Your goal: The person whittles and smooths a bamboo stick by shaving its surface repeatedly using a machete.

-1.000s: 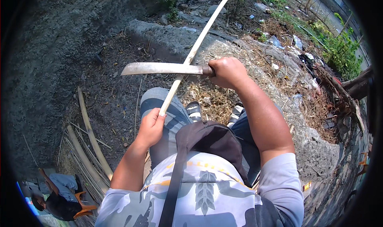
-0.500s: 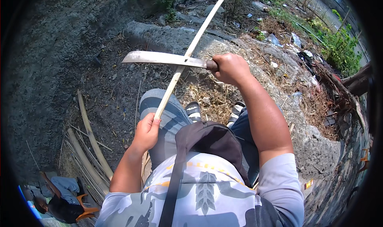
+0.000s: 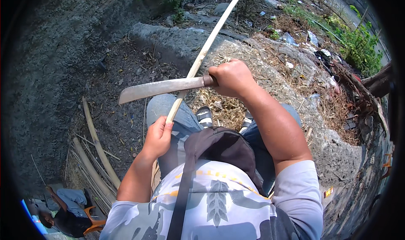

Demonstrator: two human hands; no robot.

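Note:
My left hand (image 3: 157,137) is closed round the near end of a long, pale strip of wood or bamboo (image 3: 201,54), its thumb along the top. The strip slants up and away to the right, past the upper edge of the view. In my right hand (image 3: 234,79) is the dark handle of a machete (image 3: 162,88). Its broad grey blade points left and crosses over the strip, a little beyond my knees. Whether the edge bites into the strip I cannot tell.
Long bamboo pieces (image 3: 97,138) and thin sticks lie on the ground at my left. Another person (image 3: 69,212) sits on an orange chair (image 3: 93,221) at the lower left. Dry shavings (image 3: 219,103) surround my sandals (image 3: 204,117). Litter and green plants (image 3: 360,46) spread over the far right.
The machete has come nearer to me along the strip, and its blade tip has swung down toward the left. My left hand still grips the strip's near end.

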